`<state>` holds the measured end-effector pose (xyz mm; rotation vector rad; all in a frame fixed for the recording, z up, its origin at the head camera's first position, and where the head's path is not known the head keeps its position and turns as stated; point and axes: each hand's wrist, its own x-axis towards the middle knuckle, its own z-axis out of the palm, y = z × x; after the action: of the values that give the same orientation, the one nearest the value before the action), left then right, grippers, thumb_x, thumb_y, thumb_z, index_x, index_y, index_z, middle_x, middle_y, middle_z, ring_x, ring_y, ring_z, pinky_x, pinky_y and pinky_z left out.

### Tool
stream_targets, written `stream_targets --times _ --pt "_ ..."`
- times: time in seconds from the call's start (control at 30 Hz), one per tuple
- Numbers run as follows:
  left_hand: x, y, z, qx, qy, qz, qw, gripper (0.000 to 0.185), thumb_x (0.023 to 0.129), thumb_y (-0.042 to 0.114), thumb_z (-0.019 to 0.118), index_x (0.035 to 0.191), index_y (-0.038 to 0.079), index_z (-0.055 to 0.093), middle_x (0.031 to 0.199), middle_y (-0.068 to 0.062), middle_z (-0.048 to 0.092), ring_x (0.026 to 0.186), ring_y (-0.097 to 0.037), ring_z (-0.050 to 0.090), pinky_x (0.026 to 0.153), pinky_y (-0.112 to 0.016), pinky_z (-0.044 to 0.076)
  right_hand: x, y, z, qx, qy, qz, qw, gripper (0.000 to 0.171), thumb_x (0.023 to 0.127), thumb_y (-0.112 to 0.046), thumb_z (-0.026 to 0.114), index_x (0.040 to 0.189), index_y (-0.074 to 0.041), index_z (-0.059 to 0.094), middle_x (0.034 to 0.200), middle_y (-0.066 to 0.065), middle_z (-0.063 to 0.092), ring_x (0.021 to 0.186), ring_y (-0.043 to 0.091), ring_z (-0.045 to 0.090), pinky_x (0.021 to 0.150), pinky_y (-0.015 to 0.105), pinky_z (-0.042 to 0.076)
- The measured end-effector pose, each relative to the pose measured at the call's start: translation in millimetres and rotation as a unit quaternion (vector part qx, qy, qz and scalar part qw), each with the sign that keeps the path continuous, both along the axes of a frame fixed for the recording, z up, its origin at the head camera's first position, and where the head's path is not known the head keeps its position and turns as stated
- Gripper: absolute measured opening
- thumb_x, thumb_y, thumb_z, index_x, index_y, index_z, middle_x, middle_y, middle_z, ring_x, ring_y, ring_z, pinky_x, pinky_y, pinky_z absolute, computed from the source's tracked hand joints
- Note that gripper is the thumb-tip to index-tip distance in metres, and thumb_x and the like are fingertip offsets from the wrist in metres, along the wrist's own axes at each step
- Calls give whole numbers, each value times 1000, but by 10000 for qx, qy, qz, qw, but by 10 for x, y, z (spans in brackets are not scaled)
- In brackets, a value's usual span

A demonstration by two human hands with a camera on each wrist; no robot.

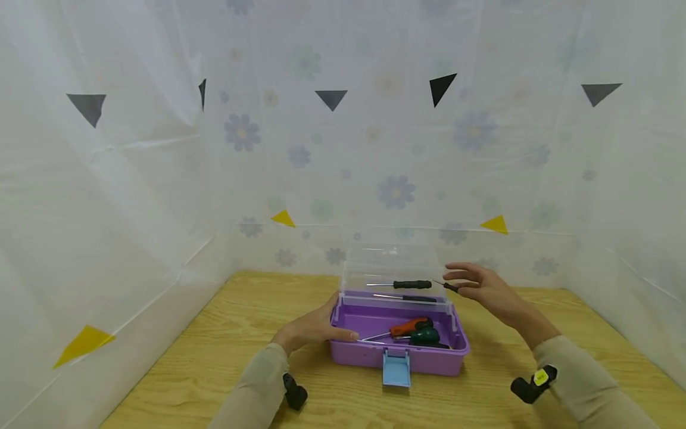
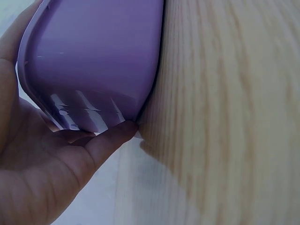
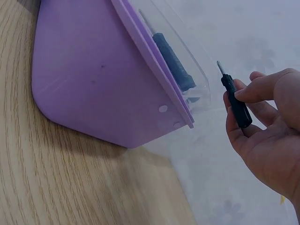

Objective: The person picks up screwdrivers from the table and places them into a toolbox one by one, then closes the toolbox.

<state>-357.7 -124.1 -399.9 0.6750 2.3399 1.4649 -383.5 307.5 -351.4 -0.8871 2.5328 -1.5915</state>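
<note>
A purple toolbox (image 1: 356, 356) stands on the table with its clear lid (image 1: 393, 260) raised at the back. My left hand (image 1: 311, 329) grips the box's left end, thumb over the front rim; the left wrist view shows fingers along the end wall (image 2: 93, 51). Off the lid's right side, my right hand (image 1: 490, 293) pinches a small black screwdriver (image 3: 238, 105) between thumb and fingers, its tip toward the lid. A black-handled screwdriver (image 1: 412, 285) and a second dark-handled one (image 1: 419, 298) appear at the lid. Inside the box lie an orange-handled screwdriver (image 1: 409, 326) and a green-handled one (image 1: 424, 337).
A light blue latch (image 1: 396, 370) hangs down at the box's front. The wooden table (image 1: 203, 369) extends around the box. White flowered sheeting (image 1: 343, 149) with black and yellow triangles encloses the back and sides.
</note>
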Motion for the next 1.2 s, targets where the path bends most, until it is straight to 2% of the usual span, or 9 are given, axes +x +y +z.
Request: stream_targets --times 0.13,0.2,0.33,0.5,0.6,0.8,1.03,1.2 --pt "8 7 -1 20 -33 4 10000 124 86 40 85 168 21 -6 167 -16 23 150 -37 28 120 -60 21 -13 -92 42 95 12 3 10000 52 108 -5 53 158 -9 39 150 25 49 136 50 44 107 57 45" --pt "6 10 -2 -3 -18 15 10000 123 86 40 85 167 22 -6 167 -16 23 149 -37 28 120 -60 20 -20 -135 63 136 31 17 9999 52 108 -3 53 158 -8 39 149 26 49 136 51 45 107 62 42" --pt "-5 10 4 -26 5 20 10000 123 86 40 84 168 22 -6 167 -16 23 150 -37 27 120 -60 21 -40 -213 83 226 50 -46 9997 51 107 0 53 156 -8 43 147 27 51 134 49 48 105 56 47" --pt "-8 -8 6 -38 31 15 10000 125 84 43 86 168 22 -4 167 -17 25 149 -38 29 120 -60 21 -82 -337 92 505 183 81 9985 49 105 7 50 152 -4 46 143 29 52 130 49 52 102 49 51" --pt "-6 -13 -2 -21 8 13 10000 125 83 44 86 168 22 -4 166 -16 25 149 -37 29 120 -59 21 -115 -425 97 750 339 161 9965 49 103 10 49 151 -1 47 141 31 52 128 50 53 101 50 52" --pt "1 -1 -23 -25 -16 15 10000 125 85 42 85 167 21 -6 168 -16 21 151 -37 24 120 -60 19 -166 -584 105 1267 605 136 9900 52 98 12 50 148 -3 52 138 27 57 121 46 60 95 49 56" --pt "3 24 -9 5 -5 -26 10000 123 86 39 84 167 20 -6 168 -16 23 150 -38 26 120 -60 20 -186 -652 112 1394 645 321 9876 52 96 13 52 147 -2 53 136 26 59 117 44 63 94 51 56" --pt "6 19 1 31 -15 -50 10000 123 86 39 84 167 20 -6 167 -17 24 150 -38 28 120 -60 20 -192 -658 102 1332 670 241 9885 49 99 12 51 147 0 51 139 30 56 121 44 61 97 52 54"
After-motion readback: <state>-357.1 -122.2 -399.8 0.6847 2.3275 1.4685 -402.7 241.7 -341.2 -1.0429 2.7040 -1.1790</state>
